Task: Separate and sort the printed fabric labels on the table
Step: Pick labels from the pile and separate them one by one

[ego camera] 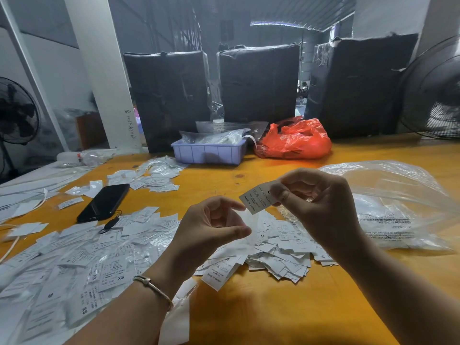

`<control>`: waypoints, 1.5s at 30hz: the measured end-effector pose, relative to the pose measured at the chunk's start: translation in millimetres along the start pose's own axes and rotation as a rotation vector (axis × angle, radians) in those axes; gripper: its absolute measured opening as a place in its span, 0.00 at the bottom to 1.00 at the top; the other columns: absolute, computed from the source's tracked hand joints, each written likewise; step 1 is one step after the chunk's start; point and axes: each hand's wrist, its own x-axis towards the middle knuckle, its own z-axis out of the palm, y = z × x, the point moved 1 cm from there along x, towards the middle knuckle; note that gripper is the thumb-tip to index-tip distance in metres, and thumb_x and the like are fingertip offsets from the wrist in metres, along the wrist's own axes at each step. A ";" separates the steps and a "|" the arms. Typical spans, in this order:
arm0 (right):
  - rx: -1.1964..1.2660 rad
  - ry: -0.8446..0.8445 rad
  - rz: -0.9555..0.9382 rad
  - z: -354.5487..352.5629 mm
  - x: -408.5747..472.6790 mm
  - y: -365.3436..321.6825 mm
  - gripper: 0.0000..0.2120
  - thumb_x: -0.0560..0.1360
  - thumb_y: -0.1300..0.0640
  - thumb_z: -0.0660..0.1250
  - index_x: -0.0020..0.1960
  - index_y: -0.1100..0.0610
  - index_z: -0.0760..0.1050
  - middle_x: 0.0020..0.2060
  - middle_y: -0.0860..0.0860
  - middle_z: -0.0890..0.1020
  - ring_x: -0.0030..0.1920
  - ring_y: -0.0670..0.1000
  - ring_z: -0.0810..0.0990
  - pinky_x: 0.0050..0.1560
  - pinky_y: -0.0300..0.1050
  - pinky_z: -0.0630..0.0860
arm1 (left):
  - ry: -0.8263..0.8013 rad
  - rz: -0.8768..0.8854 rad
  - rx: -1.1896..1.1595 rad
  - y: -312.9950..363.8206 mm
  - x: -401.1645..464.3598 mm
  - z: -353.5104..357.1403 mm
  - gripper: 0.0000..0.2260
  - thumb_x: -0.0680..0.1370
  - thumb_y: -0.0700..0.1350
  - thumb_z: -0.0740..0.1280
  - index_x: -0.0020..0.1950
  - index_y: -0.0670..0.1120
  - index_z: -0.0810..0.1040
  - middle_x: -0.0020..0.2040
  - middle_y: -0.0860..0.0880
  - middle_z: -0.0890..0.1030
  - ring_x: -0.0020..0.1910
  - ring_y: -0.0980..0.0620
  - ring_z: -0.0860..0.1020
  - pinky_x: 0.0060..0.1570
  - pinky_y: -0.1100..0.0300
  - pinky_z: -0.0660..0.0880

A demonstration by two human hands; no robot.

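My right hand (316, 200) pinches one white printed label (257, 199) reading "MADE IN CHINA", held above the table. My left hand (214, 225) hovers just left of it, fingers curled and apart, its fingertips close to the label's lower corner and holding nothing. Under both hands lies a heap of loose white labels (281, 250) marked with sizes such as M and S. More labels, some in clear sleeves marked XS and M, spread over the left of the orange table (261, 314) in a wide layer (74, 265). A smaller cluster of labels (149, 178) lies farther back.
A black phone (104, 202) lies left of centre. A large clear plastic bag (393, 207) sits at the right. Behind are a lilac tray (209, 151) with packets, a red plastic bag (296, 140), three black-wrapped boxes (258, 83), and fans at both sides.
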 end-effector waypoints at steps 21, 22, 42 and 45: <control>-0.003 -0.280 0.099 3.1 0.3 15.7 0.07 0.70 0.63 0.74 0.46 0.55 0.83 0.37 0.52 0.85 0.38 0.51 0.82 0.38 0.48 0.80 | -0.078 -0.052 -0.036 0.2 -0.3 1.9 0.18 0.64 0.42 0.77 0.52 0.42 0.79 0.44 0.45 0.86 0.45 0.48 0.85 0.44 0.62 0.80; 0.034 -0.264 0.124 2.3 0.6 16.2 0.09 0.70 0.64 0.74 0.48 0.55 0.82 0.37 0.52 0.85 0.39 0.52 0.83 0.40 0.50 0.81 | -0.076 -0.052 -0.038 0.2 -0.3 1.6 0.18 0.65 0.42 0.77 0.52 0.42 0.79 0.44 0.44 0.86 0.46 0.48 0.85 0.44 0.62 0.80; -0.048 -0.274 0.136 5.3 -1.4 17.1 0.03 0.72 0.60 0.72 0.40 0.55 0.84 0.37 0.49 0.84 0.41 0.50 0.81 0.39 0.53 0.78 | -0.025 -0.073 -0.054 -2.0 2.9 0.0 0.16 0.65 0.43 0.76 0.51 0.43 0.81 0.43 0.43 0.85 0.44 0.51 0.84 0.41 0.64 0.79; -0.352 -0.183 0.199 -2.1 2.3 25.7 0.08 0.71 0.58 0.69 0.33 0.55 0.80 0.28 0.49 0.80 0.32 0.53 0.78 0.33 0.48 0.74 | 0.070 -0.099 0.014 -7.4 6.3 -6.1 0.08 0.70 0.39 0.75 0.47 0.43 0.82 0.43 0.47 0.86 0.43 0.54 0.83 0.39 0.67 0.77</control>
